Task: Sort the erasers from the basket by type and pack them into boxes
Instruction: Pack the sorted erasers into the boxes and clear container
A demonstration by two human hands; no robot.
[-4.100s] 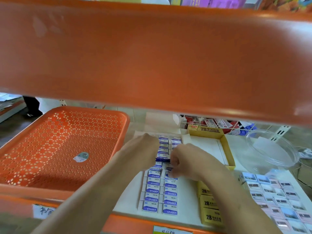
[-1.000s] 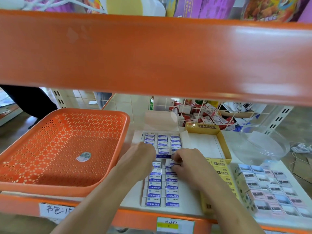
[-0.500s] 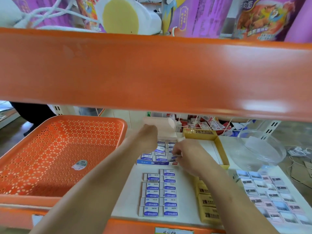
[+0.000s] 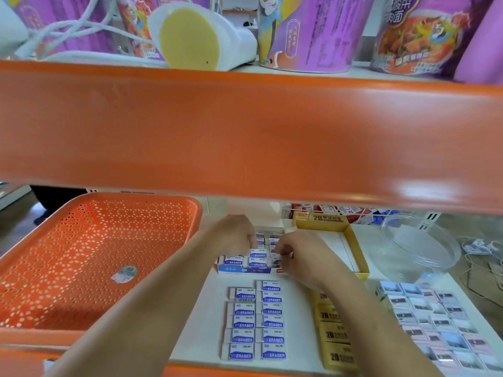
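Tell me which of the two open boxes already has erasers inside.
The blue-and-white box: rows of blue ERASER erasers lie in it. The yellow 2B box to its right shows only a bare white floor.

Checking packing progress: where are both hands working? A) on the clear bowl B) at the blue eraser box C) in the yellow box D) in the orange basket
B: the left hand and right hand meet over the erasers in the blue box.

Both hands (image 4: 235, 236) (image 4: 302, 255) cover part of box (image 4: 246, 270) contents (grip unclear).
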